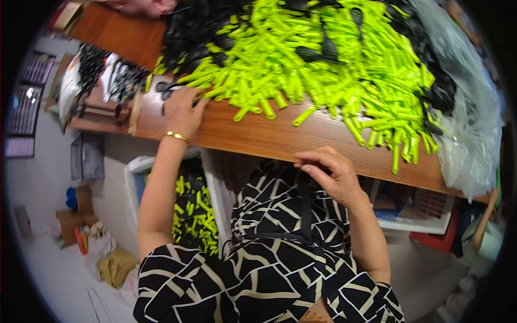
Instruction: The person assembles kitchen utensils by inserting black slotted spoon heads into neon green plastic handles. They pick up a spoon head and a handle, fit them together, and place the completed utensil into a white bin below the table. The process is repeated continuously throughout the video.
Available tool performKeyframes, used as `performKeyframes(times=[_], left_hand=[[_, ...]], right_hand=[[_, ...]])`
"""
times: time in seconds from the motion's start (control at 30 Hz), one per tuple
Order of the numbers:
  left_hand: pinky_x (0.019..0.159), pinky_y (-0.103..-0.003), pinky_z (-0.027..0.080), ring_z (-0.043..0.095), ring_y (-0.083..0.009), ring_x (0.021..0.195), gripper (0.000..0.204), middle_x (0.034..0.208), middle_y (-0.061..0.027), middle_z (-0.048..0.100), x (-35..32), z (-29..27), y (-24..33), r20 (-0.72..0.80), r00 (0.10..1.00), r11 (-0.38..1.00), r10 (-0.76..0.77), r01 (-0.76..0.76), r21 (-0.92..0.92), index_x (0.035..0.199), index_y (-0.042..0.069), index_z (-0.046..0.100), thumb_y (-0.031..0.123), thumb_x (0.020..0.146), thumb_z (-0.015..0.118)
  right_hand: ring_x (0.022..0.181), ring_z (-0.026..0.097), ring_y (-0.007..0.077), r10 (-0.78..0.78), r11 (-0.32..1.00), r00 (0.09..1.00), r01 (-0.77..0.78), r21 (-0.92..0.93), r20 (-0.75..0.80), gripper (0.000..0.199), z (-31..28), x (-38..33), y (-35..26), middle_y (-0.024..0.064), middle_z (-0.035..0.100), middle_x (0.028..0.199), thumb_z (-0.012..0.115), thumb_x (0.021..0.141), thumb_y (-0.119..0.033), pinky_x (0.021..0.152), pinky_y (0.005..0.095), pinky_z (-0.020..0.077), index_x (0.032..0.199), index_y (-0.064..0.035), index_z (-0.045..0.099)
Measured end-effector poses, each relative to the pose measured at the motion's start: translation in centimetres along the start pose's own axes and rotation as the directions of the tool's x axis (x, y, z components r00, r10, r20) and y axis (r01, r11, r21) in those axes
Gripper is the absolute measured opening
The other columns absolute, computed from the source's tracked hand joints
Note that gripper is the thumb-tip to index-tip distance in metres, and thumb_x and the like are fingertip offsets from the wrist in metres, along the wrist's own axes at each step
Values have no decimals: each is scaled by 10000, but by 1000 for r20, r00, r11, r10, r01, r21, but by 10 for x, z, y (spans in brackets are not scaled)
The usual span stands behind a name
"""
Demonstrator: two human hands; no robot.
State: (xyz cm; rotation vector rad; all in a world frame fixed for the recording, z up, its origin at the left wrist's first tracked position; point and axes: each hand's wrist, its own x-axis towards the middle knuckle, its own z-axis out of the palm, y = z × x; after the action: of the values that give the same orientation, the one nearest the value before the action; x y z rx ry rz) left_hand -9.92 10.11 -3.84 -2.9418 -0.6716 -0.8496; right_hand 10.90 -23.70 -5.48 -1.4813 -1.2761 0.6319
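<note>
At the table's left part, my left hand [183, 112] reaches over small black brush-shaped pieces [165, 88]. Its fingers are bent down around one of them, with the fingertips partly hidden and the thumb set apart. My right hand [335, 173] is over the near table edge, its fingers curled in and the thumb close to them. Nothing shows between them. Beyond both hands lies a big heap of bright yellow-green plastic tubes [269, 64]. On top of the heap rest a few black brush heads [328, 49].
The brown wooden table [237, 132] carries more black pieces [191, 27] behind the heap. Clear plastic sheeting [468, 124] drapes its right end. Below stands a white-rimmed bin [211, 199] with green and black pieces. A red stool [436, 240] is at right, near another person's arm [483, 220].
</note>
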Motion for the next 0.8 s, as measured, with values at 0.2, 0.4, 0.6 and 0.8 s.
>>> performKeyframes(times=[0.2, 0.4, 0.6, 0.8], left_hand=[[887, -457, 506, 649, -366, 1035, 207, 1055, -138, 688, -15, 17, -15, 103, 993, 997, -50, 56, -56, 1108, 54, 700, 97, 910, 738], [935, -453, 508, 651, -378, 1037, 206, 1091, -168, 695, -26, 6, -29, 148, 972, 982, -184, 189, -22, 1132, 29, 690, 76, 932, 710], [893, -357, 534, 700, -265, 940, 207, 1013, -123, 725, -19, -12, 15, 93, 963, 902, -252, 269, -337, 1210, 14, 673, 121, 1036, 643], [813, -274, 536, 656, -143, 845, 335, 949, -66, 671, -31, -31, 171, 739, 672, -164, -46, 725, -669, 1295, -2, 626, 263, 1127, 511]], right_hand=[[973, 736, 184, 176, 955, 972, -130, 266, -154, 191, -15, -21, 15, 97, 774, 1047, 672, 991, -26, 877, 302, 568, 1165, 0, 747], [953, 743, 170, 197, 950, 960, -136, 282, -200, 172, -17, -21, 20, 100, 767, 1030, 653, 1004, -10, 867, 288, 576, 1146, 17, 746], [948, 743, 175, 230, 950, 949, -171, 261, -214, 168, -14, -18, 17, 94, 772, 1009, 668, 999, -39, 856, 291, 570, 1137, 0, 756], [903, 674, 119, 80, 951, 961, 5, 308, -265, 331, -1, 18, -4, 35, 704, 1114, 707, 998, -86, 827, 261, 550, 1315, -8, 651]])
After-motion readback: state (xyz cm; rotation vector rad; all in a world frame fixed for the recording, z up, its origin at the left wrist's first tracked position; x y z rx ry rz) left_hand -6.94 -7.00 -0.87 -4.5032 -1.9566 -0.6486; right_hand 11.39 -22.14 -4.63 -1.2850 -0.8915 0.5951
